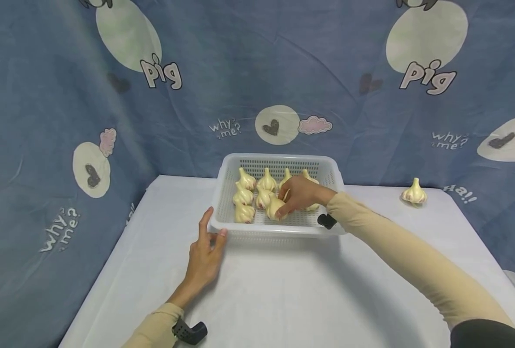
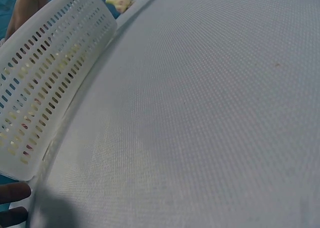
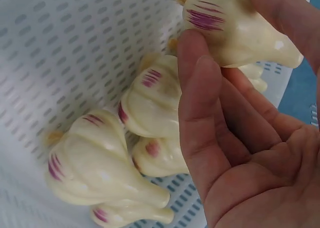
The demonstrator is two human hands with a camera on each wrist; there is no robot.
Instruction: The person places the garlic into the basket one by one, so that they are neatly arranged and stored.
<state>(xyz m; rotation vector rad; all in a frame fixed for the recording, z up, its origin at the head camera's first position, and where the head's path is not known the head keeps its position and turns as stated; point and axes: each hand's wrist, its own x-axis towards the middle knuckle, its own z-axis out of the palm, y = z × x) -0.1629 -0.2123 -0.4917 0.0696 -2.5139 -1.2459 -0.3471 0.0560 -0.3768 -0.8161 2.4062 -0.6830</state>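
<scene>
A white perforated plastic basket [image 1: 279,232] stands at the far side of the table with several garlic bulbs [image 1: 244,213] in it, arranged roughly in rows. My right hand [image 1: 303,192] reaches in over the right side and pinches one garlic bulb [image 3: 227,25] between thumb and fingers. Purple streaks mark its pale skin in the right wrist view. More bulbs [image 3: 92,160] lie below it on the basket floor. At the basket's front left corner, my left hand [image 1: 204,261] touches the outside with thumb and forefinger extended; its fingertips [image 2: 14,193] barely show in the left wrist view.
A single garlic bulb [image 1: 414,192] sits apart at the back right of the table. White cloth [image 1: 275,295] covers the tabletop. A blue printed curtain [image 1: 222,72] hangs just behind the basket and along the left.
</scene>
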